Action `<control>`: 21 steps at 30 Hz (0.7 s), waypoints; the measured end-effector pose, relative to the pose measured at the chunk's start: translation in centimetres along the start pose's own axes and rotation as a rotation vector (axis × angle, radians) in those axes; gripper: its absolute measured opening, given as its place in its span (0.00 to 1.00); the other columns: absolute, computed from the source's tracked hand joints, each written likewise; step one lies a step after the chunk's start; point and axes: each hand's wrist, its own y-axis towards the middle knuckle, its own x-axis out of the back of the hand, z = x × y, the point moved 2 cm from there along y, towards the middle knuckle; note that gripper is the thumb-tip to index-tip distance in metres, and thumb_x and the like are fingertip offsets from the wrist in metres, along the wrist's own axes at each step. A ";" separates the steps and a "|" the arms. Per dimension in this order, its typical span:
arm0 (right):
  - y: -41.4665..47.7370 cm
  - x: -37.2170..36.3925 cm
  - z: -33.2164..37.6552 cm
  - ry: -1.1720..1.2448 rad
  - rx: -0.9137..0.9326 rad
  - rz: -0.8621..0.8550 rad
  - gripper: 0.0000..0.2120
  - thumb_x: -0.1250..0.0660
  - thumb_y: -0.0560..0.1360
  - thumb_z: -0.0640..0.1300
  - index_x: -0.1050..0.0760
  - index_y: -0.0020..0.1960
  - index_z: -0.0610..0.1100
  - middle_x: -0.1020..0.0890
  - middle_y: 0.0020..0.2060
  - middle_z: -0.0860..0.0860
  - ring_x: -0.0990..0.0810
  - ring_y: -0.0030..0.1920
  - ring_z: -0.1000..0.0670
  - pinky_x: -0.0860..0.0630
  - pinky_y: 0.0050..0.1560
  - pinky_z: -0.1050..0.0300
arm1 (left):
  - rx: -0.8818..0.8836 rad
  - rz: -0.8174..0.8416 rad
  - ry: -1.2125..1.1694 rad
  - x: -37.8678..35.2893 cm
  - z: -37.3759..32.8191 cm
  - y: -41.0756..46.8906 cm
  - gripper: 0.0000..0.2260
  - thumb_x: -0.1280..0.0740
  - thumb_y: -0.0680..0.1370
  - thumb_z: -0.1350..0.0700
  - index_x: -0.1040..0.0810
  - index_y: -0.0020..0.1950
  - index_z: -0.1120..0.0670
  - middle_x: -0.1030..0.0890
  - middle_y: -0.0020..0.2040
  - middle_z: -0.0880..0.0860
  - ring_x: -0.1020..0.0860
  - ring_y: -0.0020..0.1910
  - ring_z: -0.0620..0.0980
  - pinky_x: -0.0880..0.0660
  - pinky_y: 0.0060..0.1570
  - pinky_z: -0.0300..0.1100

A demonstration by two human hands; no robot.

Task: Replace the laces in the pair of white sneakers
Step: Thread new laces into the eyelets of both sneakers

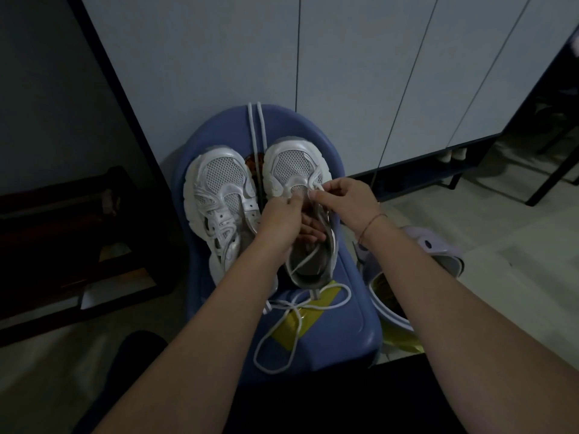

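Lace (317, 187) pinched by right hand (346, 205); left hand (282, 225) grips sneaker (293, 166).

The lace (317, 187) in the grip is white. So is the held sneaker (293, 166) under it, which has a fine grey mesh grid on the toe and a grey lining. Left of the grip, the other sneaker (219, 183) has the same white and mesh. The chair (341, 324) below is blue, with yellow tape (288, 330) nearer than the grip. A red-brown cord (371, 223) bands the wrist behind it.
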 end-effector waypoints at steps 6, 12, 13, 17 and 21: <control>-0.1 0.1 0.0 0.013 -0.015 0.006 0.09 0.26 0.70 0.45 0.21 0.45 0.41 0.18 0.41 0.46 0.22 0.42 0.53 0.23 0.48 0.58 | 0.010 0.022 -0.065 0.1 0.2 0.3 0.15 0.42 0.84 0.54 0.25 0.41 0.57 0.25 0.21 0.49 0.32 0.16 0.44 0.37 0.19 0.32; -0.2 0.0 0.3 -0.031 0.007 -0.001 0.09 0.26 0.70 0.45 0.20 0.45 0.40 0.18 0.37 0.50 0.23 0.37 0.56 0.25 0.41 0.65 | 0.001 0.072 -0.036 0.3 0.4 0.2 0.13 0.40 0.83 0.59 0.26 0.38 0.56 0.27 0.23 0.48 0.32 0.17 0.42 0.35 0.21 0.33; -0.3 0.0 0.4 -0.037 0.009 -0.002 0.08 0.26 0.70 0.45 0.20 0.44 0.41 0.19 0.36 0.51 0.23 0.36 0.56 0.25 0.40 0.66 | -0.009 0.101 -0.006 0.5 0.4 0.1 0.13 0.39 0.83 0.59 0.26 0.39 0.56 0.27 0.22 0.47 0.32 0.17 0.42 0.35 0.20 0.32; -0.3 0.2 0.3 -0.033 0.017 -0.011 0.05 0.26 0.70 0.44 0.22 0.38 0.46 0.19 0.33 0.53 0.24 0.33 0.57 0.25 0.37 0.69 | -0.007 0.292 0.236 1.5 0.5 -1.6 0.10 0.36 0.81 0.59 0.24 0.39 0.55 0.27 0.24 0.47 0.32 0.19 0.42 0.34 0.22 0.32; -0.2 0.2 0.3 -0.032 0.016 -0.018 0.06 0.25 0.69 0.44 0.22 0.37 0.47 0.19 0.32 0.54 0.24 0.29 0.62 0.25 0.35 0.71 | 0.114 0.641 0.432 2.1 1.9 -4.4 0.08 0.34 0.80 0.60 0.23 0.40 0.56 0.26 0.24 0.47 0.30 0.22 0.41 0.34 0.24 0.32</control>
